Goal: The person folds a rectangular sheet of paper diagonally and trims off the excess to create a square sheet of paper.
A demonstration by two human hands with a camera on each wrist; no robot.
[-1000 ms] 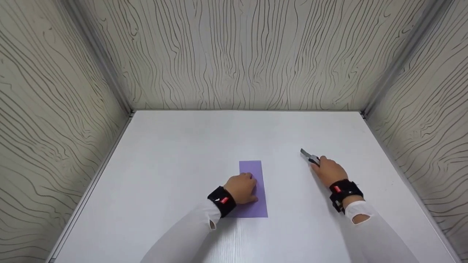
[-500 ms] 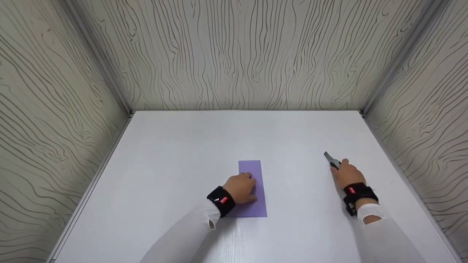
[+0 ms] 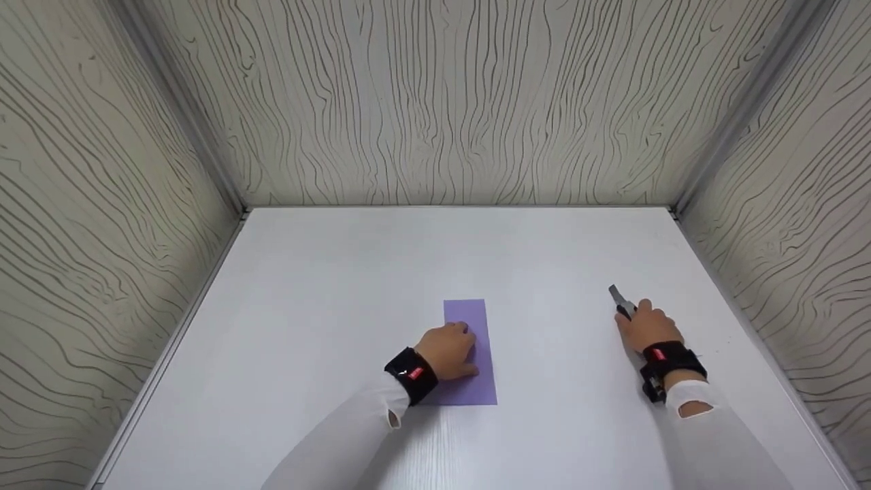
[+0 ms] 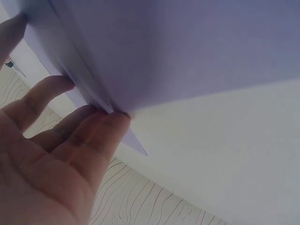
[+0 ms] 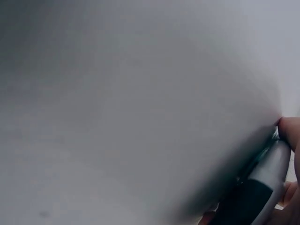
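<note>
A purple sheet of paper [image 3: 480, 381] lies in the middle of the white table. My left hand [image 3: 446, 350] rests across it, fingertips pressing down on the sheet. From the left wrist, those fingertips [image 4: 119, 119] sit along a lengthwise fold or layered edge in the purple paper [image 4: 211, 51]. To the right of the sheet, my right hand [image 3: 650, 329] grips a utility knife [image 3: 618, 295], whose grey front end points up and to the left. The right wrist view catches its grey and dark handle [image 5: 255, 190] close above the table; part of it is hidden by the fingers.
The white table [image 3: 326, 272] spreads around both hands. Wood-grain panels [image 3: 435, 102] rise behind it and on both sides, with grey metal posts [image 3: 180, 95] at the corners. A black band [image 3: 412, 374] circles each wrist.
The right hand has moved to the right with the utility knife, away from the paper, and has slowed in the last half second. The left hand and the paper stay in place.
</note>
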